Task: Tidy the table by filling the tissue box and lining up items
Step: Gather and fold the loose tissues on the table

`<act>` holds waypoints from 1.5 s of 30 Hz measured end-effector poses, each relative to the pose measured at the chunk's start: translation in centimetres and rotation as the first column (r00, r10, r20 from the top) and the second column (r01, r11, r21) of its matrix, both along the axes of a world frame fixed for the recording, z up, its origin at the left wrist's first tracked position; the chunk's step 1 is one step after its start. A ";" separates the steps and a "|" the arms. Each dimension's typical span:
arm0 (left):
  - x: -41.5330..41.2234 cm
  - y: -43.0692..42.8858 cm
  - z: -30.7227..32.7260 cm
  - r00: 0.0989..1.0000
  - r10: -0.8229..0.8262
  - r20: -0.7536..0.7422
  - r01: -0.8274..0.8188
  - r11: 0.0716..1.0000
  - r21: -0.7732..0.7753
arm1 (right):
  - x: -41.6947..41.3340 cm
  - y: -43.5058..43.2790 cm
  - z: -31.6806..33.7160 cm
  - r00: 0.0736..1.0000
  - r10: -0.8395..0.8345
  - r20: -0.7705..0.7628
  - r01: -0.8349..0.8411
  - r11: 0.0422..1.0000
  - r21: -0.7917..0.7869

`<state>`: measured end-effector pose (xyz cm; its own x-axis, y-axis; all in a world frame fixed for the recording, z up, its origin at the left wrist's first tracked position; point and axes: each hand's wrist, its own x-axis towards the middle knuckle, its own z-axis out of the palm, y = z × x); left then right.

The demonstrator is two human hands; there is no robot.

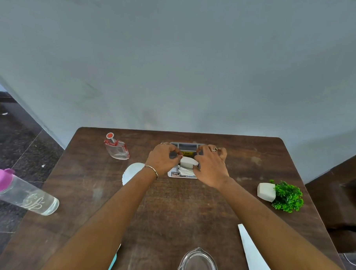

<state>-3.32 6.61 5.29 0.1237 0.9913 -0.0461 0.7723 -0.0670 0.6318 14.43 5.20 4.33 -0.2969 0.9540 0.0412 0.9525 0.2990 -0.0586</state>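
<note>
At the far left, a clear plastic bottle with a pink lid [17,191] lies on its side over the left edge of the dark brown wooden table [169,212]. Further back stands a clear flat glass bottle with red trim and a red-and-white stopper [117,147], tilted. Just left of my left wrist, a white scalloped plate [131,172] rests on the wood, partly hidden by my forearm, which wears a thin gold bangle [152,170].

My left hand [165,157] is curled over the left side of the grey printed tissue box [184,147], fingers bent and pinching at the white tissues [187,162] that rise from the box's opening; more folded white tissue spreads flat on the near part of the box. The box sits at the middle back of the table, between my two hands. My right hand [211,167], with a ring on one finger, is bent the same way on the right side, thumb and fingertips pressed against the tissue wad.

Near the front edge, a clear glass oval dish [199,265] sits between my forearms. Right of it a long white paper strip [253,258] shows beside my right forearm. At the far right, a small green artificial plant in a white pot [280,195] lies toppled on its side
</note>
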 end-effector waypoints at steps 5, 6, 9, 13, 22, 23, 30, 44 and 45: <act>0.0 -0.2 0.1 0.999 -0.033 -0.002 0.032 0.999 -0.027 | -0.2 0.1 0.0 0.997 0.006 -0.081 -0.007 1.000 -0.016; 0.0 -0.2 0.1 0.999 -0.032 -0.002 0.032 0.999 -0.030 | -0.3 0.1 -0.1 0.996 0.016 -0.086 -0.017 1.000 -0.019; -0.2 -0.3 0.0 0.998 -0.046 -0.037 0.044 0.998 -0.044 | -0.5 0.3 -0.4 0.994 0.020 -0.112 -0.024 0.999 -0.034; -0.6 -0.8 -0.6 0.985 -0.101 -0.141 0.089 0.992 -0.086 | -0.7 0.5 -0.8 0.992 0.024 -0.124 -0.029 0.999 -0.039; 0.4 -1.7 -1.9 0.923 -0.135 -0.361 0.124 0.991 -0.053 | -0.6 0.4 -0.6 0.993 0.055 -0.101 -0.065 0.992 -0.105; 0.5 -1.7 -2.0 0.930 -0.109 -0.352 0.106 0.994 -0.027 | -0.6 0.3 -0.6 0.994 0.059 -0.093 -0.070 0.991 -0.117; 0.7 -1.4 -1.8 0.912 -0.079 -0.401 0.101 0.994 0.034 | 0.2 -0.2 -0.8 0.994 0.107 -0.039 -0.110 0.990 -0.090; 0.8 -1.7 -1.6 0.887 -0.107 -0.449 0.136 0.990 0.031 | 0.7 -0.7 -1.7 0.996 0.092 0.009 -0.092 0.993 0.069; 0.8 -1.7 -1.6 0.886 -0.109 -0.450 0.136 0.990 0.028 | 0.7 -0.7 -1.8 0.996 0.088 -0.006 -0.088 0.993 0.077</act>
